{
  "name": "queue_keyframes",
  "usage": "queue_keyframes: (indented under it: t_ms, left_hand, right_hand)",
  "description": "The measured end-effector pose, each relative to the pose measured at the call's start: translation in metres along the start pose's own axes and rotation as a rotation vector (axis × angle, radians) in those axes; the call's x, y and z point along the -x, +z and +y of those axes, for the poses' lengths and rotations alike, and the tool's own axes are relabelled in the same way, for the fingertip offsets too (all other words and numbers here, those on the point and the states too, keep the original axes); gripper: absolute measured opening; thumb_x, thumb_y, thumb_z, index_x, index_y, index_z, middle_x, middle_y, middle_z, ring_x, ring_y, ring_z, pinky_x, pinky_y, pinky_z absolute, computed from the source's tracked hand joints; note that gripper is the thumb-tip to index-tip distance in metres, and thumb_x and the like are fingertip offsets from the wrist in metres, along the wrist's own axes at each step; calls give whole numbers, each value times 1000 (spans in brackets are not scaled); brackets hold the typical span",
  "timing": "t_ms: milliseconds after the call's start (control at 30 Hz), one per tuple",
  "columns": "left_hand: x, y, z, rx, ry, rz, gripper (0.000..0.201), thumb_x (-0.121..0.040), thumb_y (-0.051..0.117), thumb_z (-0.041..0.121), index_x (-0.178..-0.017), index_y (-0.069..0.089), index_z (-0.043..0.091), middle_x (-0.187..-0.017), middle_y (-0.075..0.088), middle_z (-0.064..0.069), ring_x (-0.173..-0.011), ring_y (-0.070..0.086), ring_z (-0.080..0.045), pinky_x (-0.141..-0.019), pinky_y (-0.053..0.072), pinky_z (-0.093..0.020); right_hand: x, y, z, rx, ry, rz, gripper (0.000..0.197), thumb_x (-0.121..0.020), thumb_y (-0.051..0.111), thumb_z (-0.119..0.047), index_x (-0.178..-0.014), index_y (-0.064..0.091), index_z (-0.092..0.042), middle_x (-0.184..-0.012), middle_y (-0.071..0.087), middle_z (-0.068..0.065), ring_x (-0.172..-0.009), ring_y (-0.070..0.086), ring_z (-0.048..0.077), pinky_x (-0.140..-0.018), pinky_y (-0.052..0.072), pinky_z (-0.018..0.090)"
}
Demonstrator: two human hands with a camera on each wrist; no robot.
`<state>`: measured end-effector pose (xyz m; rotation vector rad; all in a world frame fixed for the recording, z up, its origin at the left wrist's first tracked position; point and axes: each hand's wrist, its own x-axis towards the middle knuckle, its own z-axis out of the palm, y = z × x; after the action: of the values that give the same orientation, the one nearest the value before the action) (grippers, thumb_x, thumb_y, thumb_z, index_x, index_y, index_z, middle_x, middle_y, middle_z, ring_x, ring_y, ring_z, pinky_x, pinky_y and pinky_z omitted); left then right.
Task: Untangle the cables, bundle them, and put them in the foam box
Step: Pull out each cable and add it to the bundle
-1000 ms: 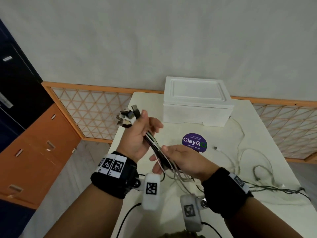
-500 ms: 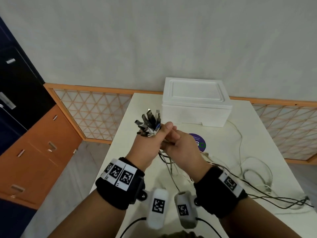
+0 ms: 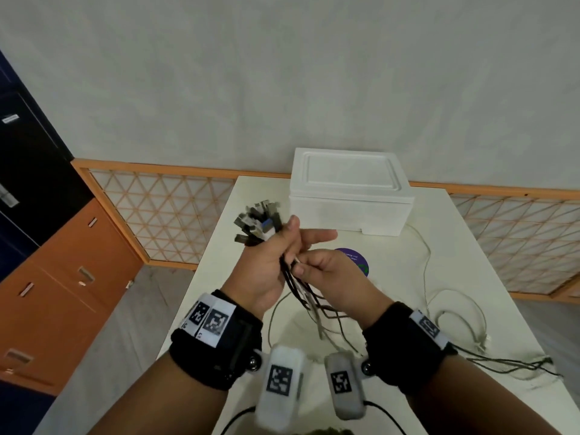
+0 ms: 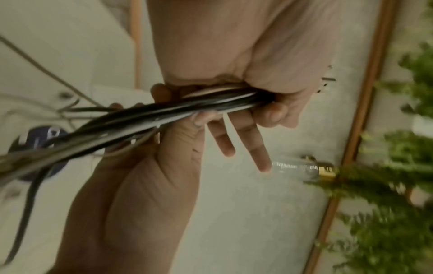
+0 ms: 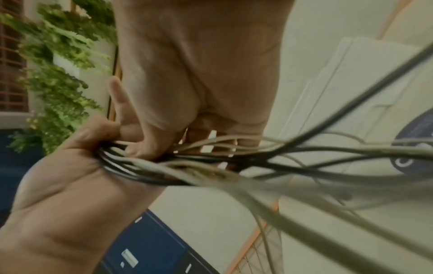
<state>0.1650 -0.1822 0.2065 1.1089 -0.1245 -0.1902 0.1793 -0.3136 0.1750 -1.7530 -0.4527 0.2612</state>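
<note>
head view: the left hand (image 3: 265, 265) is raised above the near half of the table (image 3: 470, 277), fist curled round the cables (image 3: 301, 290) just under their plugs (image 3: 257, 221), which fan out above the thumb. holding them by the plug ends looks meant to keep the ends level while the loose lengths hang down to the table and trail off to the right. the right hand (image 3: 332, 277) sits just beside and below the left, thumb and fingers closed on the strands where they leave the fist, one finger stretched out toward the foam box (image 3: 348, 196). the box stands at the far end of the table, lid on, well apart from the hands. a purple sticker (image 3: 361, 262) shows partly behind the right hand. both wrists are turned inward, forearms converging

left wrist view: the left hand (image 4: 269, 74) clamps the black and white strands (image 4: 164, 115) tight against the palm. the right hand (image 4: 168, 157) comes up from below, thumb pressed on the bunch, two fingers (image 4: 248, 137) pointing free past it

right wrist view: the right hand (image 5: 199, 83) pinches the strands (image 5: 187, 166) right beside the left hand (image 5: 65, 176), which grips them firmly. beyond the pinch the cables splay apart, so i'd judge the right hand is set to slide along and comb them straight; bundling and boxing are not yet done
</note>
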Motion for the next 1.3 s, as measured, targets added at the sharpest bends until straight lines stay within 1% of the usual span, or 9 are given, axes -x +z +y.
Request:
queue_keyframes:
  t_ms: [200,300,433,667,833,933,1067,1167,1300]
  left_hand:
    - [-6,-10,8,367,10,5,55,-88,40,46,-45,56,16,-109,72,-5,-114,62,-23,-104,36,-49]
    - [-9,-15,9,299,19,76,55,-86,38,50,-52,66,16,-125,66,-5,-126,54,-24,-106,35,-49]
    - [-5,-15,1,225,3,118,52,-84,40,55,-66,72,17,-131,62,0,-132,47,-22,-108,34,-42]
    - [4,-21,-3,-140,96,43,46,-69,66,67,-75,75,23,-120,69,-2,-114,62,-16,-90,48,-26]
    - [9,-16,0,-314,113,7,49,-77,54,71,-75,74,25,-121,68,7,-100,63,-21,-81,44,-40]
    - [6,-16,1,-480,137,22,46,-88,45,54,-71,71,20,-113,71,7,-80,70,-12,-61,53,-28]
    - [-5,-14,4,57,134,81,50,-87,44,42,-52,62,12,-92,75,-8,-97,69,-18,-93,47,-34]
    - [-10,-28,19,379,158,188,52,-90,43,43,-44,46,18,-51,57,2,-53,60,-12,-63,55,-26]
    - [-16,-66,27,485,146,279,52,-90,47,47,-46,37,22,-37,29,9,-32,27,-4,-39,29,-17]
  right_hand:
    - [-8,-4,-14,286,-26,113,27,-82,70,-35,-59,58,-32,-47,53,-18,-49,48,-2,-53,33,12]
    - [-2,8,-18,367,-216,141,37,-84,57,-52,-102,68,-21,-88,67,-14,-82,56,-6,-74,41,13]
    - [-2,27,-16,612,-282,116,39,-92,55,-27,-129,51,-17,-108,62,6,-98,53,16,-80,41,24]
    - [-1,18,-10,328,-174,-14,20,-95,50,-13,-79,52,-24,-61,46,-15,-55,47,-1,-56,34,12]
    - [0,19,-12,59,-71,-167,11,-93,52,-23,-88,58,-15,-81,63,5,-76,60,15,-76,50,31]
    - [4,19,-13,-47,-64,-220,10,-94,52,-16,-85,54,-12,-67,60,-3,-59,58,15,-62,52,28]
    - [2,14,3,314,-66,-84,22,-90,61,-29,-74,45,-25,-61,48,-12,-58,47,8,-58,43,28]
    - [10,-3,25,554,5,-66,28,-90,58,-40,-74,41,-25,-68,48,-7,-64,46,11,-65,40,33]
    - [30,-35,50,710,123,-82,30,-88,56,-50,-88,51,-21,-76,59,-3,-69,56,6,-67,46,28]
